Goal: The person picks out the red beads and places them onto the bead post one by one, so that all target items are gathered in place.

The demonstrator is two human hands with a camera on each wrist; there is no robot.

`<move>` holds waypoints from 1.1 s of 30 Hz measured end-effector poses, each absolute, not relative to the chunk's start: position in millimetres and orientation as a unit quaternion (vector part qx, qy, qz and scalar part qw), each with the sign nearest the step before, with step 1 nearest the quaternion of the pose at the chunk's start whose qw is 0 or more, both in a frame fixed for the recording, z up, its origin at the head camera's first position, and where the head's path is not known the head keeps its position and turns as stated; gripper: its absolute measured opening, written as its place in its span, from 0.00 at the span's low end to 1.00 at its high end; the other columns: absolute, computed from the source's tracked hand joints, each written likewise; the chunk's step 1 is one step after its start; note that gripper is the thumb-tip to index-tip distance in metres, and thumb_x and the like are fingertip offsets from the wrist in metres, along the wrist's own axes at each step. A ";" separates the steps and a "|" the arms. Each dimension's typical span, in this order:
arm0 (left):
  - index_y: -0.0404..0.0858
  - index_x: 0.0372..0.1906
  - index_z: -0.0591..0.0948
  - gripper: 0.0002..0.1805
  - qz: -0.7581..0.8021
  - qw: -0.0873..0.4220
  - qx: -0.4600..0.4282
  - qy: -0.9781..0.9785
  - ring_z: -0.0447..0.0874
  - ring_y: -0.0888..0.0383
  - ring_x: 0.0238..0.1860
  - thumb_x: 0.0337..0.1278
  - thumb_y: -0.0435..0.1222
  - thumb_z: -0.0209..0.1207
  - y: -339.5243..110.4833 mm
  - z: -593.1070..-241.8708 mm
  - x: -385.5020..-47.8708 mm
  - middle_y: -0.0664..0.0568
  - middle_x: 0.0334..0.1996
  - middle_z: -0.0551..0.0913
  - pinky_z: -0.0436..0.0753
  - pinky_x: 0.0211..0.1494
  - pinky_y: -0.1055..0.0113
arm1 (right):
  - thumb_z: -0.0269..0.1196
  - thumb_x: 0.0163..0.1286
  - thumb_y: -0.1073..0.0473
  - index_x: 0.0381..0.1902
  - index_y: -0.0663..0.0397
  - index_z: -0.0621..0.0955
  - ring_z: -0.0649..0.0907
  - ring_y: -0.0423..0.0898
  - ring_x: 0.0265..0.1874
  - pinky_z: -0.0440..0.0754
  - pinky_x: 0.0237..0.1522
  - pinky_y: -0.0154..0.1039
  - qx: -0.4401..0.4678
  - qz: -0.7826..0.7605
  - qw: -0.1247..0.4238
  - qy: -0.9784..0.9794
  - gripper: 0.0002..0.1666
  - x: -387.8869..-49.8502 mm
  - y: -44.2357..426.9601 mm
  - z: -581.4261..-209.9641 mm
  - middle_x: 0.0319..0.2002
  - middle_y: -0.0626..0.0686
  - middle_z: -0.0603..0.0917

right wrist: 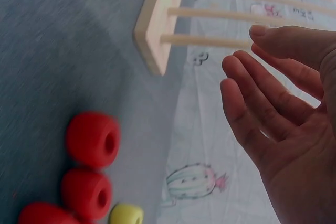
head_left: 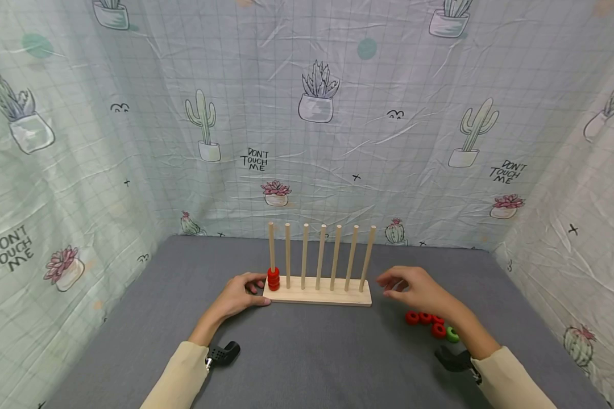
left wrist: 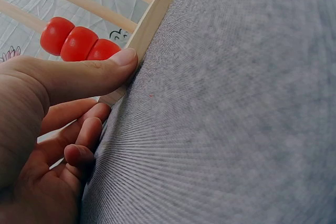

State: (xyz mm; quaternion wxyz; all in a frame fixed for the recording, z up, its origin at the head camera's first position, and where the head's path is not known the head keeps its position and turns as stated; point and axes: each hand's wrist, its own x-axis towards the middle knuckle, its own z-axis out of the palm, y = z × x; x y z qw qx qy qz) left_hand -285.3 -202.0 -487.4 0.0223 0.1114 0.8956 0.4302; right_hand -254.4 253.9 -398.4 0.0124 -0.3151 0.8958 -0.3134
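Note:
A pale wooden peg rack [head_left: 317, 296] with several upright dowels stands on the table. Three red beads [head_left: 273, 279] are stacked on its leftmost dowel; the left wrist view shows these red beads [left wrist: 79, 43] close up. My left hand [head_left: 237, 296] grips the rack's left end, thumb [left wrist: 124, 59] against the front edge of the base and the other fingers round the end. Just off the rack's right end, my right hand [head_left: 414, 287] hovers with fingers loosely bent; nothing is in it in the right wrist view, where the hand [right wrist: 286, 108] is apart from the dowels.
Several loose red beads [head_left: 425, 318] and a green bead [head_left: 452, 334] lie on the grey tabletop [head_left: 307, 358] below my right forearm. In the right wrist view a yellow bead [right wrist: 126, 215] shows beside red beads [right wrist: 93, 139]. A cactus-print curtain [head_left: 266, 130] hangs behind and at both sides.

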 end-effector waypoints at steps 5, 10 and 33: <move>0.35 0.64 0.82 0.38 0.434 0.023 0.109 0.894 0.77 0.58 0.40 0.43 0.40 0.81 -202.0 -487.8 -286.4 0.48 0.45 0.85 0.75 0.45 0.63 | 0.70 0.68 0.64 0.54 0.56 0.86 0.88 0.42 0.42 0.86 0.43 0.38 -0.310 -0.318 0.027 0.895 0.16 -250.7 270.2 -403.3 0.48 0.59 0.89; 0.35 0.64 0.82 0.38 0.434 0.023 0.111 0.894 0.77 0.58 0.40 0.43 0.40 0.81 -201.9 -487.6 -286.8 0.48 0.45 0.85 0.75 0.45 0.63 | 0.71 0.68 0.59 0.54 0.59 0.85 0.87 0.45 0.43 0.86 0.44 0.37 -0.290 -0.321 0.059 0.900 0.18 -248.0 284.3 -409.1 0.50 0.60 0.88; 0.35 0.63 0.83 0.37 0.436 0.019 0.108 0.893 0.77 0.58 0.39 0.43 0.40 0.81 -201.3 -488.7 -287.0 0.49 0.45 0.85 0.75 0.44 0.64 | 0.75 0.63 0.55 0.50 0.54 0.87 0.89 0.48 0.47 0.86 0.48 0.46 -0.278 -0.307 0.117 0.903 0.19 -244.3 312.5 -426.5 0.48 0.53 0.89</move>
